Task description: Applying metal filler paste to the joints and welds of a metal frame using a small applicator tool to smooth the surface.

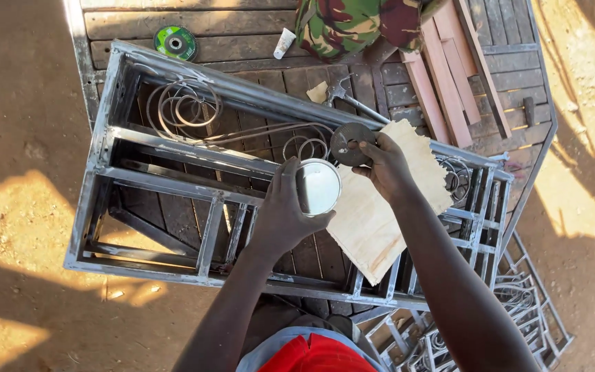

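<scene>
The left hand (280, 213) holds a small round metal tin with white stuff inside (317, 186). The fingers of this hand are curled part way around the left side of the tin, and the thumb sits up near the rim, so the tin is held tight. The tin's open mouth points up at the camera, so its long axis runs up and down, from the ground toward the head. The right hand (387, 169) is just beside the tin, up and to the right of it. Its fingers are pinched shut on a flat round dark metal lid (350, 143). The lid is tilted with its flat face turned toward the camera. It sits just above and to the right of the tin's mouth, very close to the rim, but I cannot tell if they touch. The left hand is the nearer one to the tin, since it already has it. Both hands hover over a big grey welded metal frame with curly wire scrolls (173, 172), which lies on a dark wooden desk (242, 48). A rough sheet of pale thin board (373, 220) lies on the frame under the right hand. A green round grinding disc (175, 43) lies far away at the top of the desk, near a camouflage cloth (352, 24).
</scene>
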